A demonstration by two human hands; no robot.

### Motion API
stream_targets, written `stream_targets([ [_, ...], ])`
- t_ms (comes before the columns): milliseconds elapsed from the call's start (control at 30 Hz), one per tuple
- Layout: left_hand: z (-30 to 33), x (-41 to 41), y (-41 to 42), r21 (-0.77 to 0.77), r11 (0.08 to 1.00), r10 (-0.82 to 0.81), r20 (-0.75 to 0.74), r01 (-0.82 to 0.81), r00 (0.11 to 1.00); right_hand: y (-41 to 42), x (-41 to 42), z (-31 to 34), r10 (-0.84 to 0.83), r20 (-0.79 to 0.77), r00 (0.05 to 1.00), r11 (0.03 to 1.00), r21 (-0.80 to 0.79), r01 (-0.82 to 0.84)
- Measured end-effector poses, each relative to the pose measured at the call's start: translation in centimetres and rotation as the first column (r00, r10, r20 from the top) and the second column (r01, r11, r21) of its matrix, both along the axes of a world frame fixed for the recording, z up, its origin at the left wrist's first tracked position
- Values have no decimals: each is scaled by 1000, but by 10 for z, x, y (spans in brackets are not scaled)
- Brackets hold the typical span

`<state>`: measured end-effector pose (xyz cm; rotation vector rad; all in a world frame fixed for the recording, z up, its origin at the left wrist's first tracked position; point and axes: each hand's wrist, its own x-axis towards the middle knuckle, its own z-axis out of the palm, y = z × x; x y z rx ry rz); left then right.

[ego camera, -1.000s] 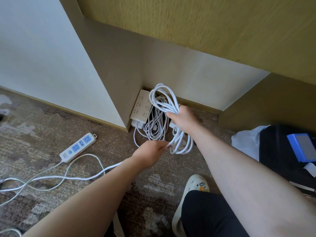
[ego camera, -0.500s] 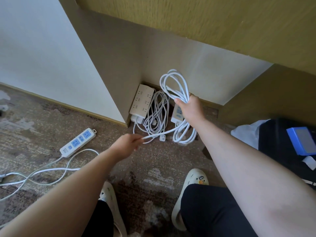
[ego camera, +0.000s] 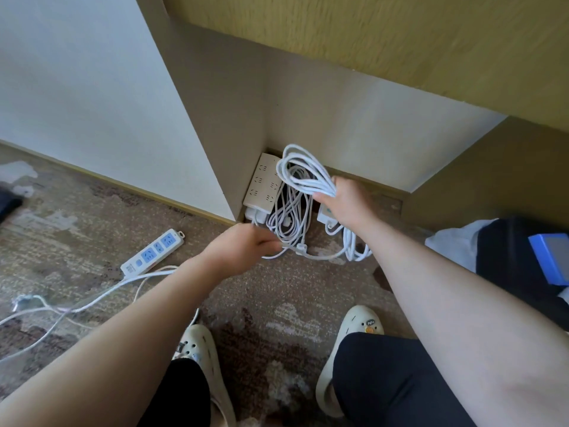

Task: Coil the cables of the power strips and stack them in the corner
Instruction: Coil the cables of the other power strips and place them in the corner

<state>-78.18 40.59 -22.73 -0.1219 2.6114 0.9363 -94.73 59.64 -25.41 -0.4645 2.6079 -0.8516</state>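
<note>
Nearest the camera, two cream perforated rubber clogs [ego camera: 354, 340] stand on the mottled brown carpet [ego camera: 271, 291], below black trouser legs. To the left on the carpet lies a white power strip with blue sockets [ego camera: 153, 251], its loose white cable [ego camera: 92, 300] trailing uncoiled toward the left edge. At the right edge sits a black bag [ego camera: 517, 263] with a blue box [ego camera: 551, 257] on it and some white cloth beside it.

Further on, the left hand [ego camera: 237, 251] reaches forward low over the carpet; its fingers are blurred, curled around the free end of a white cable near a white plug [ego camera: 301, 248], though the exact grip cannot be told for certain. The right hand [ego camera: 348, 201] is clenched around a bundle of white cable loops [ego camera: 304, 174], held above the floor, with more loops hanging below the wrist and a small white power strip [ego camera: 327, 214] partly hidden under the palm.

Farthest, in the corner where the beige walls [ego camera: 338, 118] meet, a beige multi-socket power strip [ego camera: 261, 183] leans at the wall's foot, with a coiled white cable [ego camera: 288, 217] lying just beside it on the carpet.
</note>
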Motion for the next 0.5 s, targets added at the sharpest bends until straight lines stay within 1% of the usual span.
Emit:
stream_targets([
  [33, 6, -6, 8, -8, 1000, -23, -65, 22, 998, 1, 0, -1, 22, -13, 1000, 999, 31, -22],
  [67, 8, -8, 10, -10, 1000, -18, -86, 18, 996, 3, 0, -1, 25, -21, 999, 999, 45, -24],
  [100, 6, -7, 6, -3, 1000, 11, -61, -11, 998, 5, 0, -2, 14, -25, 1000, 999, 47, -13],
  [233, -27, 23, -36, -4, 987, 159, 132, -160, 978, 15, -6, 3, -99, -28, 995, 995, -19, 99],
  [300, -44, 42, -59, 62, 950, 289, 184, -305, 939, 19, -12, 7, -148, -62, 987, 988, -47, 145],
  [367, -56, 58, -77, 93, 903, 390, 229, -419, 892, 21, -17, 10, -189, -70, 979, 980, -82, 183],
  [433, -59, 64, -84, 89, 876, 441, 250, -474, 862, 21, -18, 10, -196, -57, 979, 977, -97, 190],
  [500, -52, 54, -76, 92, 877, 447, 200, -471, 872, 17, -15, 8, -148, -44, 988, 986, -79, 144],
])
